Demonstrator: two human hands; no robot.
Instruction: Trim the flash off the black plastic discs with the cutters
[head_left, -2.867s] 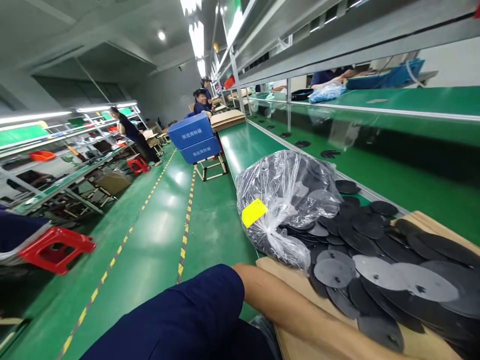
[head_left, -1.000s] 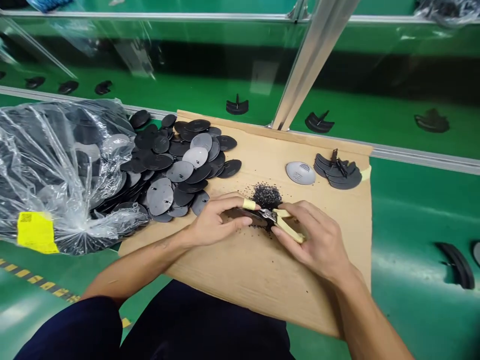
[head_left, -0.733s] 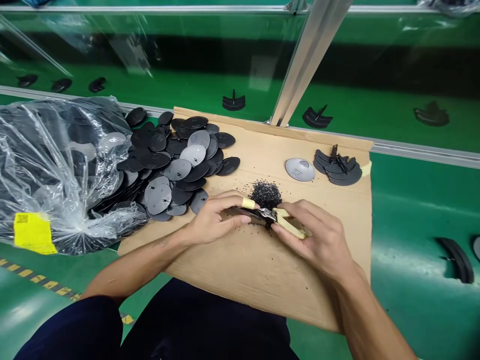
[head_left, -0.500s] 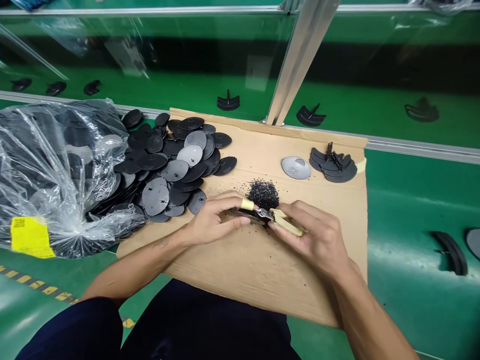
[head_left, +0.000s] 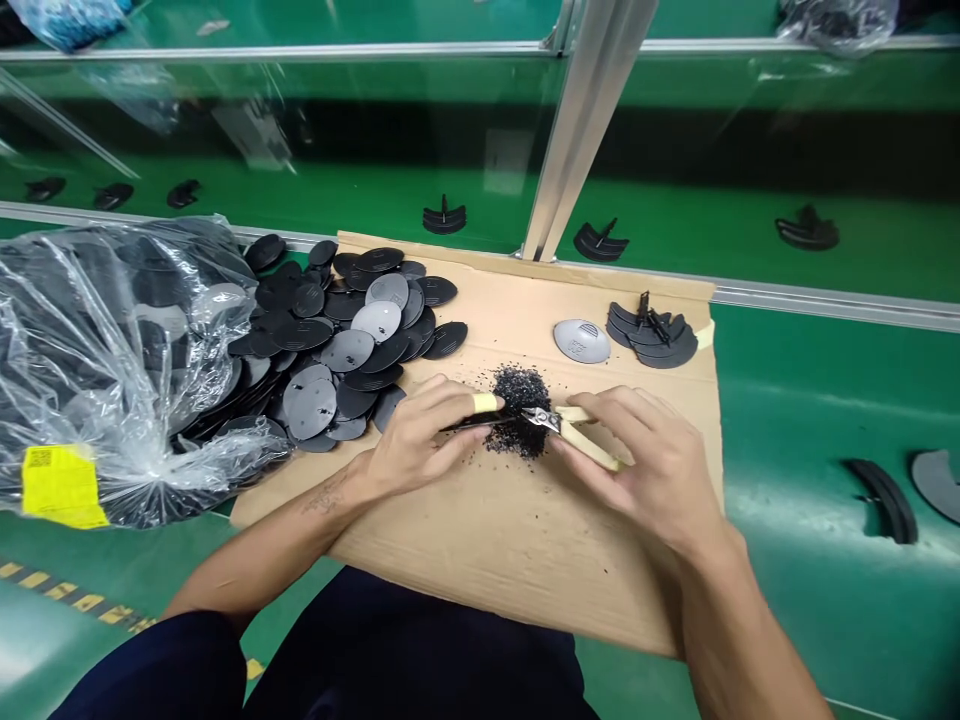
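Observation:
My left hand is closed on a dark plastic disc, seen almost edge-on, with tape round the index fingertip. My right hand is closed on small cutters with cream handles, their metal jaws at the disc's edge. Both hands rest on a brown cardboard sheet. A small heap of black trimmings lies right behind the jaws.
A pile of loose black and grey discs spills from a clear plastic bag at the left. A grey oval piece and a stack of black pieces lie at the cardboard's far right. Beyond runs a green conveyor with black parts and a metal post.
The view swung from the factory aisle down to the cardboard. In the last second the hands with disc and cutters shifted slightly up into the heap of trimmings.

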